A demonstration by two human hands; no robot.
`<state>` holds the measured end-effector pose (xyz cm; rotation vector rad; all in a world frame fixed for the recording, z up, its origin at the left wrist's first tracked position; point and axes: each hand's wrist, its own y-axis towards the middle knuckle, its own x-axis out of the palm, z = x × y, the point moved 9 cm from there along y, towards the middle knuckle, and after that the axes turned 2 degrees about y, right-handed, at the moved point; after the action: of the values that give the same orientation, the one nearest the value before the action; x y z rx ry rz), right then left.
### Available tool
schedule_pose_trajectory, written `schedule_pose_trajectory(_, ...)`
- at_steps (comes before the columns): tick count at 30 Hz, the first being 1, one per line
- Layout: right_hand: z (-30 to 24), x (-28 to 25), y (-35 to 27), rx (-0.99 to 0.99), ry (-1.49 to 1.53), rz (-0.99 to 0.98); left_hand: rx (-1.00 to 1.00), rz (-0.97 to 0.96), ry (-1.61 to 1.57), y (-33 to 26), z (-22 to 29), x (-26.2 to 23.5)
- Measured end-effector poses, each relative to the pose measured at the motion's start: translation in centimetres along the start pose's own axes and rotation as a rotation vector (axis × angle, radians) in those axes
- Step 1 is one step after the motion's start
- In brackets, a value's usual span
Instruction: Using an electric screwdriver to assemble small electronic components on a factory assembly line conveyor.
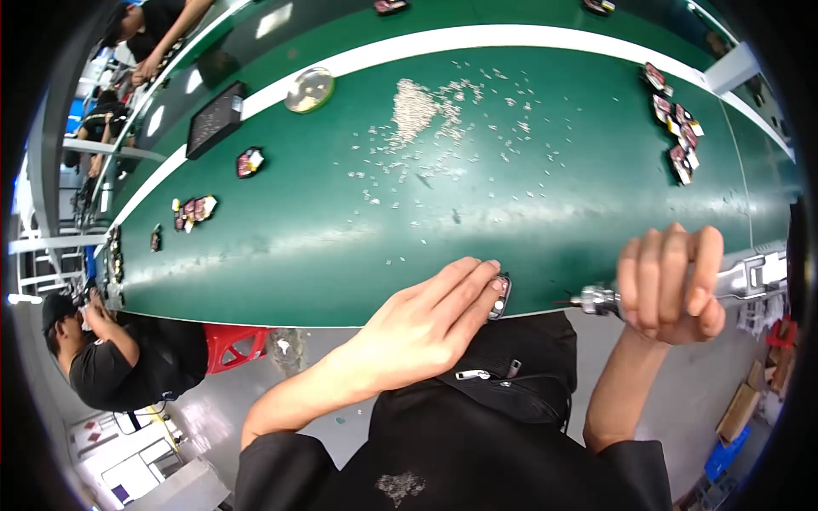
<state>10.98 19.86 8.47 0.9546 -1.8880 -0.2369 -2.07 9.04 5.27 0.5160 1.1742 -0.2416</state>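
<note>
The left hand (422, 319) presses a small dark part (501, 295) flat against the near edge of the green bench (281, 255), fingers closed over it. The right hand (673, 285) is wrapped tight around a powered screwdriver (750, 274); its metal tip (594, 300) points left, near the part but apart from it. Loose small screws (417, 111) lie scattered at the far centre, well apart from both hands. Risk: the part sits at the bench lip, so uneven finger pressure could tip it off. A misaligned tip could slip onto the fingertips (494, 281).
</note>
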Motion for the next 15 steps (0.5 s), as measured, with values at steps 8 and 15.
schedule_pose_trajectory(8, -0.3, -4.5, -3.5, 0.019, 0.076, 0.226, -0.961, 0.244, 0.594, -14.7, -13.7, -9.3)
schedule_pose_trajectory(15, 3.4, -5.4, -4.2, 0.099, 0.097, 0.388, -0.698, 0.251, 0.234, -6.8, -12.4, -6.5)
